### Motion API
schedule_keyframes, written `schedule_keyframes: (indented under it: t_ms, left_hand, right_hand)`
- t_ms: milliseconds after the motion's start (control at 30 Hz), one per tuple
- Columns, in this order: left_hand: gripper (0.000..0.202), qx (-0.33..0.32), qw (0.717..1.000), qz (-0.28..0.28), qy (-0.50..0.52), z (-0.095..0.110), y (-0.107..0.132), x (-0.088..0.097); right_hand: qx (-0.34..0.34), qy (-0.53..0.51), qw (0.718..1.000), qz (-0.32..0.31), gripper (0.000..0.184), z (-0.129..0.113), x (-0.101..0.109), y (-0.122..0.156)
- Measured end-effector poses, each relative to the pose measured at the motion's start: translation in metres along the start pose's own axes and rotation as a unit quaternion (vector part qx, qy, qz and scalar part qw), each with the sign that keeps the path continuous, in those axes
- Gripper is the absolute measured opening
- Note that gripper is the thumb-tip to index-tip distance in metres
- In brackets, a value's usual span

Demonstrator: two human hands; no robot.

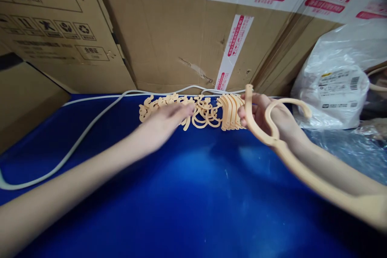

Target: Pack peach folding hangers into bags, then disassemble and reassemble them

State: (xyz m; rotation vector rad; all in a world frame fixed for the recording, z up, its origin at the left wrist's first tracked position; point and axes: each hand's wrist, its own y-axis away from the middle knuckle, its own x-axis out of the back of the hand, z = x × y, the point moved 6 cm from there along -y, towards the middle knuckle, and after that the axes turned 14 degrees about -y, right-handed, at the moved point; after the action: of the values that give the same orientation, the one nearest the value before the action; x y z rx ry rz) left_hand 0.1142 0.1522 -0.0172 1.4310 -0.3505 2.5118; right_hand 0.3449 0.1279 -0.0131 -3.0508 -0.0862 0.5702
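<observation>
My right hand is closed on a beige hanger with a curved hook and two long curved arms, one running along my forearm towards the right edge. Parts of its fingers are hidden behind the hanger. Just left of those fingertips stands a neat row of matching curved beige arms. My left hand, smeared by motion, is over a loose pile of small curved beige pieces; whether it holds one cannot be made out. Between the hands lie several beige hooks in a tangle.
A blue tabletop spreads out in front of me. Tall cardboard boxes wall off the back. A white cable curves along the left and rear. At right are a labelled clear plastic bag and crumpled clear wrapping.
</observation>
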Motion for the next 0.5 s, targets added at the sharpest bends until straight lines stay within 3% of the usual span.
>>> schedule_keyframes:
  t_ms: [33, 100, 200, 267, 333, 433, 500]
  left_hand:
    - [0.062, -0.010, 0.992, -0.083, 0.095, 0.013, 0.010, -0.014]
    - [0.063, -0.004, 0.937, -0.218, 0.273, 0.036, 0.029, -0.037]
    - [0.030, 0.077, 0.863, -0.218, 0.449, 0.041, 0.035, -0.043]
    - [0.026, 0.125, 0.835, -0.185, 0.504, 0.035, 0.030, -0.041]
    - [0.034, 0.145, 0.811, -0.181, 0.537, 0.031, 0.025, -0.039]
    - [0.043, 0.125, 0.783, -0.219, 0.569, 0.036, 0.023, -0.037]
    - [0.042, 0.108, 0.765, -0.240, 0.588, 0.042, 0.024, -0.037]
  right_hand:
    - [0.009, 0.006, 1.000, 0.028, 0.017, -0.001, 0.000, -0.002]
    - [0.031, 0.032, 0.998, 0.054, 0.014, -0.004, -0.003, -0.005]
    - [0.076, 0.109, 0.991, 0.022, 0.013, -0.015, -0.008, -0.007]
    - [0.127, 0.196, 0.972, -0.021, 0.019, -0.026, -0.012, -0.006]
    - [0.168, 0.322, 0.929, -0.076, 0.026, -0.032, -0.019, -0.003]
    - [0.178, 0.517, 0.825, -0.141, 0.031, -0.024, -0.028, 0.002]
    - [0.184, 0.604, 0.761, -0.151, 0.035, -0.016, -0.032, 0.004]
